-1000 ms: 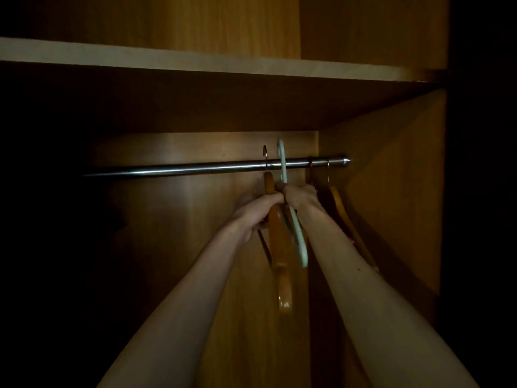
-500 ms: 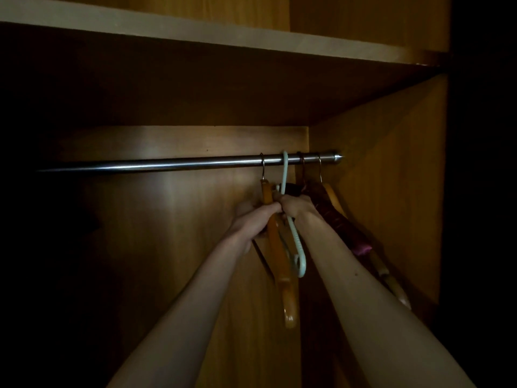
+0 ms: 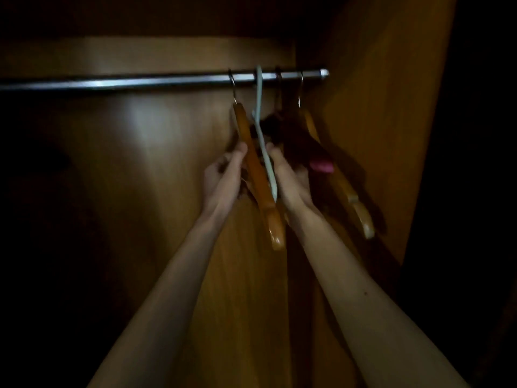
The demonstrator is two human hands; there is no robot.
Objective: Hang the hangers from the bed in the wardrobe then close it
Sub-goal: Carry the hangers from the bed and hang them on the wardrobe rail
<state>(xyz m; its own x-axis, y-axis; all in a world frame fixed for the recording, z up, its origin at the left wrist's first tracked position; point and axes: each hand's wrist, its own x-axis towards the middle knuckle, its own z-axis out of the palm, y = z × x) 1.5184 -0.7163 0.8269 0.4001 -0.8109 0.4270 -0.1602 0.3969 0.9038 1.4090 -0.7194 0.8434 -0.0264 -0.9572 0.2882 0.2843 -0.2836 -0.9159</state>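
Both arms reach into the dim wardrobe [image 3: 377, 135], left hand [image 3: 221, 177] curled by the wooden hanger [image 3: 257, 175], grip hard to tell, right hand [image 3: 291, 177] beside the pale hanger [image 3: 261, 130], grip unclear too, four hangers hooked on the rail [image 3: 140, 81] behind.

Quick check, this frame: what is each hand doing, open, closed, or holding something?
Left hand: fingers curled beside the wooden hanger; an actual hold cannot be told.
Right hand: beside the pale hanger; its grip cannot be told.
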